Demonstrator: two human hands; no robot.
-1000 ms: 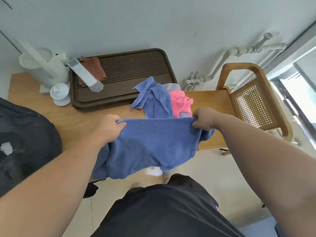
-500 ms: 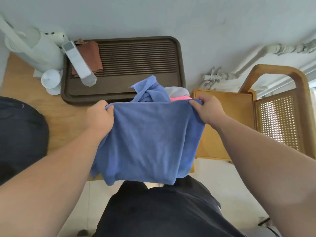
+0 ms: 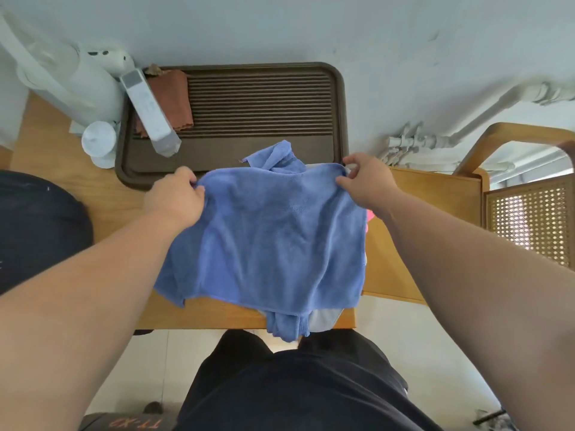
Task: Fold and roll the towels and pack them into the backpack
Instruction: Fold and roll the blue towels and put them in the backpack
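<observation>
— Wooden table against a pale wall. Any writing?
— Only orange letters on a dark thing at the bottom edge, upside down; roughly "TT-XD".
— Towels?
— Two blue terry ones. One blue towel lies draped over the table, my left hand and right hand each pinching a far corner; a second blue towel is bunched behind it. A pink cloth peeks out right. One dark backpack sits left, one ribbed brown tray behind.

Pale wall, white pipes, wooden cane-backed chair, light floor.
</observation>
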